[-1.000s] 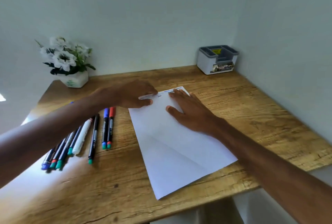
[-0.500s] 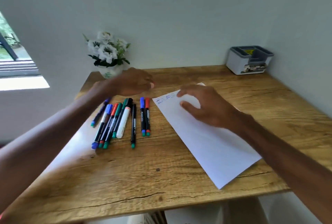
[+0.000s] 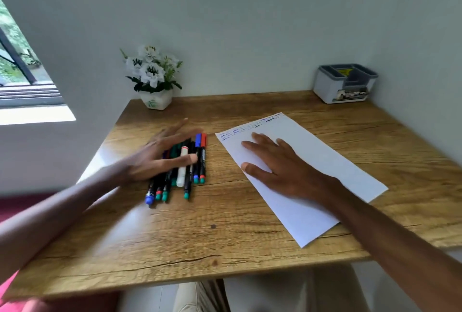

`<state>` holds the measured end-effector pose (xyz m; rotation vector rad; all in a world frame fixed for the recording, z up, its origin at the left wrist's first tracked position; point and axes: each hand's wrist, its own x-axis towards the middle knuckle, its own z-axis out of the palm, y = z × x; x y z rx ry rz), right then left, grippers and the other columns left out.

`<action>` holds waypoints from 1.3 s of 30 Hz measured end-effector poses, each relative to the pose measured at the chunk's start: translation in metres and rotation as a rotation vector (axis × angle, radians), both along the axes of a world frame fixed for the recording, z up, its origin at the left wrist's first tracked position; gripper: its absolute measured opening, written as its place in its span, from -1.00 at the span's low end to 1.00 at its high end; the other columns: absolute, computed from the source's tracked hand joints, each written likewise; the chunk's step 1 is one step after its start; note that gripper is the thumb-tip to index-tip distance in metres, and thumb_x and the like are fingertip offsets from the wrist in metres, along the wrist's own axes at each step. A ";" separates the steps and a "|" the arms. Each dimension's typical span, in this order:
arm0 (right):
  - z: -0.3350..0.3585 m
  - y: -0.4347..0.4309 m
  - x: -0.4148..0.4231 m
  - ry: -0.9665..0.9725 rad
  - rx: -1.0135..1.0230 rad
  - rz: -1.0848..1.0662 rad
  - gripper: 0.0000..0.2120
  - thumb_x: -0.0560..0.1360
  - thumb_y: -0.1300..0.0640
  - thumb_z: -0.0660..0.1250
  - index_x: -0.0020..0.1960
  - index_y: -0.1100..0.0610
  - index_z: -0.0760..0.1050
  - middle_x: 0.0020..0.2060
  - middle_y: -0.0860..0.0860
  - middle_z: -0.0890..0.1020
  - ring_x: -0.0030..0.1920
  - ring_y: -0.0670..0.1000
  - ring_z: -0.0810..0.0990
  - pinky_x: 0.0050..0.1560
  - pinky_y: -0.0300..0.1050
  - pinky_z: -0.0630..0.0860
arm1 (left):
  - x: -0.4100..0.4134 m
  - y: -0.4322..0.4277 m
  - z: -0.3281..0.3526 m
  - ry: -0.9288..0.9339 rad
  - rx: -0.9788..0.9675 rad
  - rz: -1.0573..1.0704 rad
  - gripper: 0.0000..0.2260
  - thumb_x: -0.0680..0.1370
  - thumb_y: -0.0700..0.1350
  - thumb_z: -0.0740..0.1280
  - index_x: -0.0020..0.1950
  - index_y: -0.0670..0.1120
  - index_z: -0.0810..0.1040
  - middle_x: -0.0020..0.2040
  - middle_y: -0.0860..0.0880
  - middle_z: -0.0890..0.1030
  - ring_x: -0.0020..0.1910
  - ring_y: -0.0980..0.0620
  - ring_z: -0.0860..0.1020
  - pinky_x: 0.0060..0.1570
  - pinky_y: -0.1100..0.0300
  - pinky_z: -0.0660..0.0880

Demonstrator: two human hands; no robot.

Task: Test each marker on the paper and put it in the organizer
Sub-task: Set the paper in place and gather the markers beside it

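Left hand [image 3: 160, 159]: grip spread and blurred, held over the markers [image 3: 181, 174].
Right hand [image 3: 282, 169]: grip spread flat, pressed on the paper [image 3: 325, 161].
Organizer [image 3: 345, 84]: seen well beyond the right grip.

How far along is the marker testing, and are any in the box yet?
Some testing looks done: short coloured strokes line the far edge of the paper. In hand: the left hand is spread open over the row of markers, gripping none; the right hand presses the paper flat. Left to do: no marker shows in the grey organizer, so all need putting away.
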<state>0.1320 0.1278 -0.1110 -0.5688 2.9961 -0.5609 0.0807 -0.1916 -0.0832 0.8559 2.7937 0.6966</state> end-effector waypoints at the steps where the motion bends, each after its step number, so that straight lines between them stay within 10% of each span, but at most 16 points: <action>1: 0.000 0.004 0.001 -0.001 0.004 -0.003 -0.40 0.67 -0.26 0.01 0.65 -0.13 0.02 0.66 -0.11 -0.07 0.63 -0.18 -0.18 0.62 -0.01 -0.24 | 0.001 0.009 -0.001 -0.019 -0.023 -0.006 -0.35 0.41 0.55 0.11 0.49 0.58 0.03 0.66 0.29 -0.15 0.67 0.03 -0.09 0.56 -0.28 -0.04; 21: 0.002 0.056 -0.005 -0.010 0.069 -0.001 -0.39 0.66 -0.28 -0.04 0.65 -0.17 -0.07 0.65 -0.18 -0.15 0.60 -0.24 -0.27 0.62 -0.05 -0.25 | 0.011 0.100 -0.020 0.100 0.031 0.082 -0.39 0.49 0.50 0.02 0.52 0.39 0.27 0.61 0.18 0.20 0.52 0.32 0.07 0.59 0.01 -0.04; 39: 0.000 0.048 0.027 0.042 0.014 0.065 -0.42 0.64 -0.29 0.03 0.62 -0.26 0.02 0.63 -0.29 -0.05 0.57 -0.35 -0.18 0.63 -0.03 -0.13 | 0.020 0.089 -0.006 0.091 0.038 0.144 -0.44 0.53 0.38 0.23 0.46 0.16 0.45 0.61 -0.04 0.31 0.62 -0.01 0.17 0.53 -0.09 0.12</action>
